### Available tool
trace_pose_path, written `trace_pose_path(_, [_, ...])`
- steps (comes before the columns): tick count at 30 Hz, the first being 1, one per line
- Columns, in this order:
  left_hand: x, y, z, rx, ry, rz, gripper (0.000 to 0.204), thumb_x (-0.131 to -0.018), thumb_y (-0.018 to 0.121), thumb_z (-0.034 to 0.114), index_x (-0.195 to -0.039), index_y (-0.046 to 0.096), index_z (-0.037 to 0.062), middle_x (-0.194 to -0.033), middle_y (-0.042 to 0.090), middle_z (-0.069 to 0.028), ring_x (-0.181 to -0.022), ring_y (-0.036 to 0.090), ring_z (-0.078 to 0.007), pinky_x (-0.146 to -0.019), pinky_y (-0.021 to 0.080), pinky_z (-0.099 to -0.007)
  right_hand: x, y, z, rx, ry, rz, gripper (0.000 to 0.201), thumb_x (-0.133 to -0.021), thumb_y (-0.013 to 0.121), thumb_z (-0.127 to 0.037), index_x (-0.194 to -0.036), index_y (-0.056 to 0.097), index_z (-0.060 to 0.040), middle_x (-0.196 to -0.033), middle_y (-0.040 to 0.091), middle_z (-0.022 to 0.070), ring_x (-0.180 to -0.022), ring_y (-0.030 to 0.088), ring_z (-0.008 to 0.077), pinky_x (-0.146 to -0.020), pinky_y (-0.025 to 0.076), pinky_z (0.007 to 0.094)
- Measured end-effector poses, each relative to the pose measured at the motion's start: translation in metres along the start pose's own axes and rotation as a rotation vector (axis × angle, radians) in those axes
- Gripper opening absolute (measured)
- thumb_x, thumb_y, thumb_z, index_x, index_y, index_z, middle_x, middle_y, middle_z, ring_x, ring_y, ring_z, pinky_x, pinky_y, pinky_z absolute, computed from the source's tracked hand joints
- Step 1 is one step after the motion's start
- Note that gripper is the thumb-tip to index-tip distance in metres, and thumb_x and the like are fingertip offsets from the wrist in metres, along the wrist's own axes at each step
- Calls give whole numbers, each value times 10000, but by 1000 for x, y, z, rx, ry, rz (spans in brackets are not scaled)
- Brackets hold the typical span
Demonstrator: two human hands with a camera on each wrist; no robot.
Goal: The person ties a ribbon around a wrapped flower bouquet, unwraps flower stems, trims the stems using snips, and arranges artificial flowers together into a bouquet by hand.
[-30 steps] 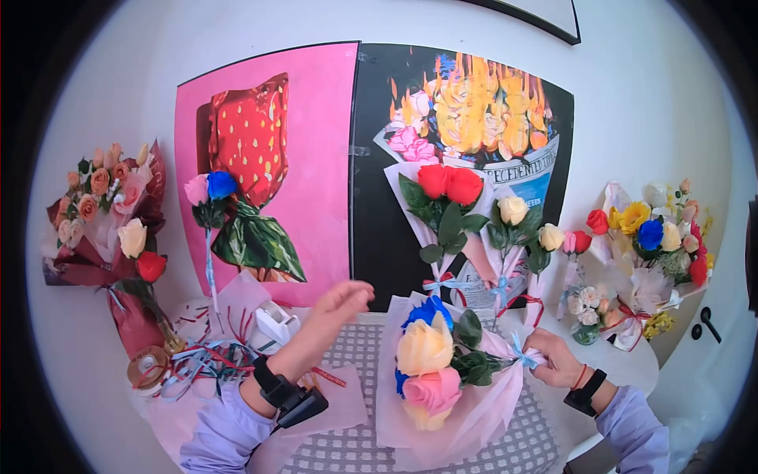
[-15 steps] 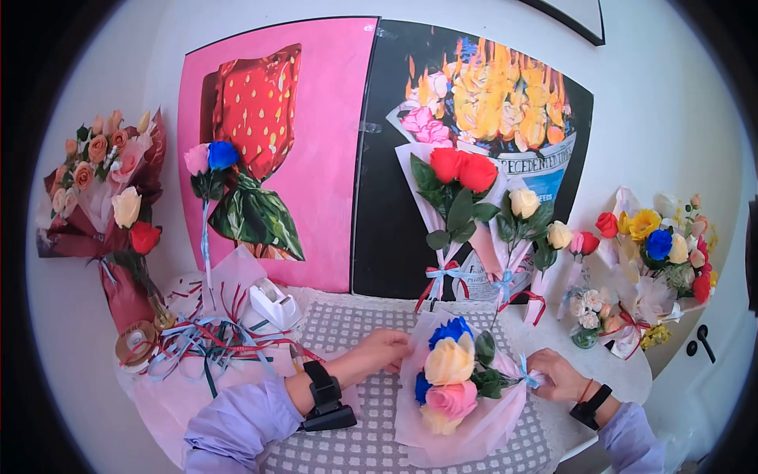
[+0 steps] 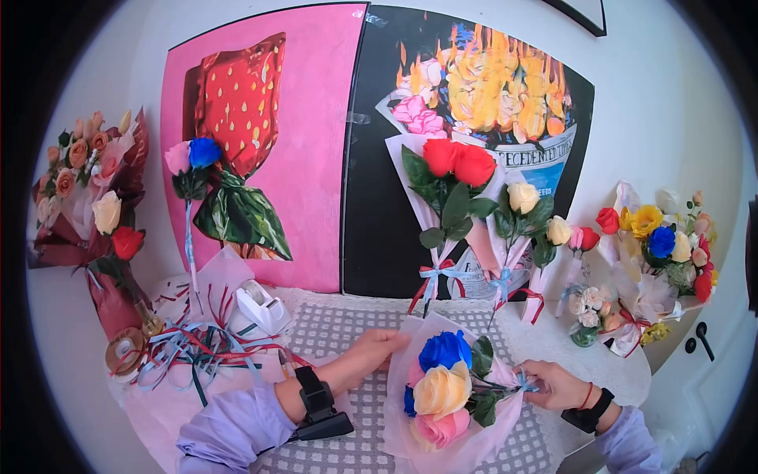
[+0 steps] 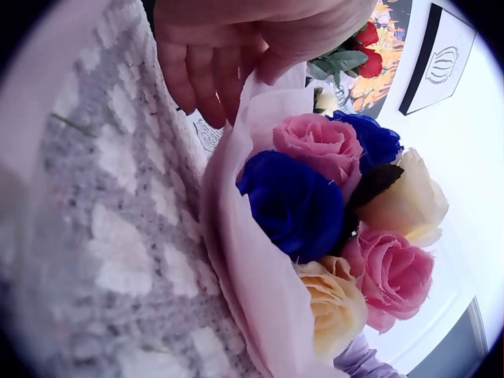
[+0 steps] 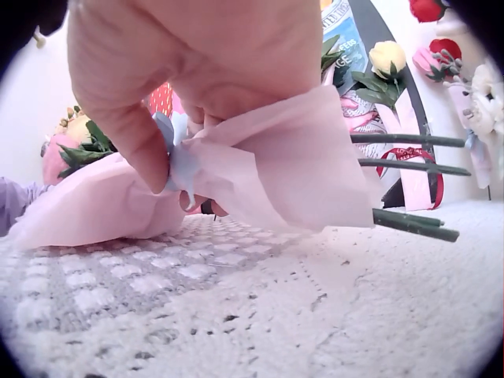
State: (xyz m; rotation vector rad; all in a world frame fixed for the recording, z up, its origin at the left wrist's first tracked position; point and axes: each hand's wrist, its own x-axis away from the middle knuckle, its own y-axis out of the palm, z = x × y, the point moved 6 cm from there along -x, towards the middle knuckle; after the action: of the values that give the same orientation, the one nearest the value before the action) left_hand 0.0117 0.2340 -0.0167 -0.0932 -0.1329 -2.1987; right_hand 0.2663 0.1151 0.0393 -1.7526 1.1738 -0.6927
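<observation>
A bouquet of blue, cream and pink roses (image 3: 442, 389) lies over the table in pale pink wrapping paper (image 3: 403, 430), blooms toward the left. My right hand (image 3: 555, 385) grips its tied neck, thumb on the light blue ribbon (image 5: 183, 157). Bare green stems (image 5: 417, 223) stick out past the paper's end in the right wrist view. On the other side, my left hand (image 3: 369, 359) pinches the paper's upper left edge between thumb and fingers. In the left wrist view that paper edge (image 4: 264, 102) stands up beside the blue and pink roses.
Loose ribbons (image 3: 209, 347), a tape dispenser (image 3: 262, 306) and a ribbon spool (image 3: 125, 351) sit at the left. Small wrapped bouquets (image 3: 458, 162) stand along the back. Larger bouquets flank the table, one at the right (image 3: 632, 300). A grey-and-white checked cloth (image 3: 332, 320) covers the middle.
My left hand came down from above the table to the paper's left edge and took hold of it. The bouquet has turned slightly, while my right hand kept its grip at the neck.
</observation>
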Motion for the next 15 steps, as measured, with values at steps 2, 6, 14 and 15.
trace_pose_path(2, [0, -3, 3, -49, 25, 54, 308, -869, 514, 337, -998, 577, 66, -897, 601, -13, -774, 554, -77, -687, 430, -236, 3, 1, 9, -117, 15, 17, 422, -708, 643, -31, -1102, 494, -53, -771, 549, 36, -607, 476, 81, -533, 402, 219])
trace_pose_path(6, [10, 7, 28, -7, 157, 102, 281, -881, 506, 287, -956, 597, 32, -834, 603, 0, -731, 540, -58, -661, 429, -226, 4, 0, 4, -182, 64, -7, 416, -720, 631, -7, -1108, 490, -53, -783, 560, 20, -624, 467, 65, -544, 402, 215])
trace_pose_path(14, [10, 5, 26, 100, 216, 68, 226, -873, 527, 276, -938, 601, 73, -838, 606, 19, -728, 544, -43, -644, 430, -215, -6, 6, 4, -177, 50, 16, 424, -725, 622, 24, -1122, 483, -36, -870, 573, 82, -765, 550, 138, -662, 439, 259])
trace_pose_path(15, [10, 6, 27, 102, 228, 68, 218, -874, 526, 272, -938, 600, 77, -840, 606, 19, -729, 542, -39, -647, 429, -213, -6, 5, 5, -169, 51, 16, 424, -725, 622, 24, -1122, 483, -36, -870, 573, 82, -765, 550, 138, -662, 439, 259])
